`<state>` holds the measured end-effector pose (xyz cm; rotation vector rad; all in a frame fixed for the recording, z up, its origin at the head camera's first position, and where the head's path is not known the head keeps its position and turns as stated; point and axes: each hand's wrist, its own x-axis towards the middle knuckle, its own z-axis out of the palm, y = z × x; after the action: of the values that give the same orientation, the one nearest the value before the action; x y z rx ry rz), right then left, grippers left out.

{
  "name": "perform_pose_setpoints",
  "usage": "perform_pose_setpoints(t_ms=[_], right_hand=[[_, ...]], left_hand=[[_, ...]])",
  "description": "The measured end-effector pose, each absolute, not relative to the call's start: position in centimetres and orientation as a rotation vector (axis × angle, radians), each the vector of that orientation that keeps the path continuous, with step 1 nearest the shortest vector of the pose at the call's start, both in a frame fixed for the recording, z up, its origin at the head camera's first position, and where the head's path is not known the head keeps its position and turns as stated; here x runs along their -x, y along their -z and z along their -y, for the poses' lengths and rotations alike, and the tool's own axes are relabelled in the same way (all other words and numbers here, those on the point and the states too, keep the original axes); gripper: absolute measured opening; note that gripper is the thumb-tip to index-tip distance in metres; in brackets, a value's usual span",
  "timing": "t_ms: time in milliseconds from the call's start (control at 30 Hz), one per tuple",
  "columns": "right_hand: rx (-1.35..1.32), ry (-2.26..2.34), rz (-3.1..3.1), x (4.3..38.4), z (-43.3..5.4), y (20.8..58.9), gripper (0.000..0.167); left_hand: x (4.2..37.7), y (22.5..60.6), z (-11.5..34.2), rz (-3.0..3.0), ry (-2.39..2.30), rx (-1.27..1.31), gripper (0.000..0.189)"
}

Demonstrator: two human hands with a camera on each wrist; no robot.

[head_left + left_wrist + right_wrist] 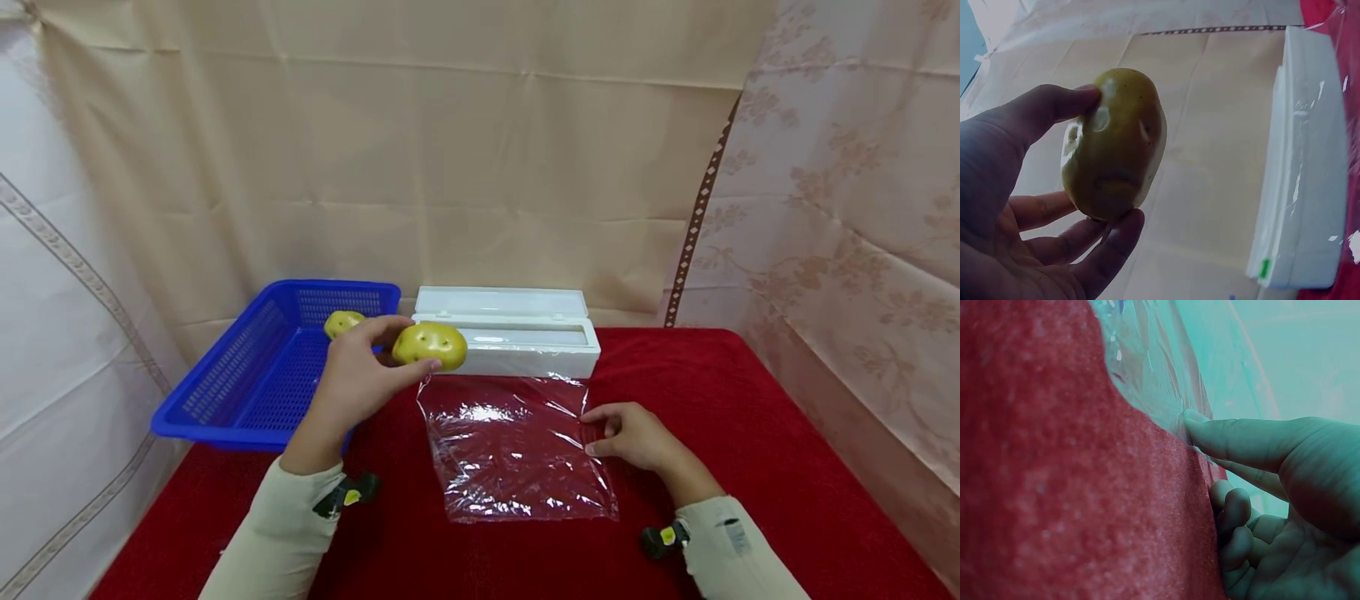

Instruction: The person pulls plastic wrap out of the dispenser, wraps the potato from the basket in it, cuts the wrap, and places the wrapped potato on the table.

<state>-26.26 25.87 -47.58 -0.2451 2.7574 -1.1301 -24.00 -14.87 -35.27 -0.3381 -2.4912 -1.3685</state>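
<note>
Yellow and glossy, an oval potato with small dark pits (pixel 431 347) is held aloft in front of the left end of the long white dispenser box with its lid raised (pixel 517 362). It is gripped by the left hand (pixel 352 377), between thumb and fingertips. Because the skin looks smooth and little of the palm is used, it could be let slip and dropped onto the clear, wrinkled plastic film (pixel 517 450) below.

The film's right edge is pinched narrowly by the right hand's thumb and forefinger (pixel 633 433). If that edge were pulled unevenly, the thin sheet could be puckered, stuck to itself or torn. Whether its far end is attached at the box cannot be told; if so, the box could be dragged across the red plush cloth (pixel 675 367). The blue plastic basket (pixel 217 433), holding another yellow potato (pixel 343 322), could be knocked by the left forearm if swung outward.
</note>
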Motion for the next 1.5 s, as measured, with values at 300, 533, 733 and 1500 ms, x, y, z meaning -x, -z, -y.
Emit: perform_pose_setpoints(t_ms=[300, 533, 733, 1500], right_hand=[[0.232, 1.100, -2.773, 26.2, -25.8, 47.5, 0.042], [0.231, 1.093, -2.777, 26.2, -25.8, 47.5, 0.042], [0.229, 1.084, -2.778, 26.1, -25.7, 47.4, 0.042], [0.221, 1.082, -2.773, 26.1, -25.7, 47.1, 0.042]], left_hand=[[23.8, 37.2, 11.6, 2.593, 1.294, 0.493, 0.055], [23.6, 39.4, 8.9, 2.656, 1.272, 0.585, 0.050], [23.5, 41.0, 7.1, 2.750, 1.192, 0.624, 0.054], [24.1, 45.0, 4.8, 2.940, 0.954, 0.696, 0.057]])
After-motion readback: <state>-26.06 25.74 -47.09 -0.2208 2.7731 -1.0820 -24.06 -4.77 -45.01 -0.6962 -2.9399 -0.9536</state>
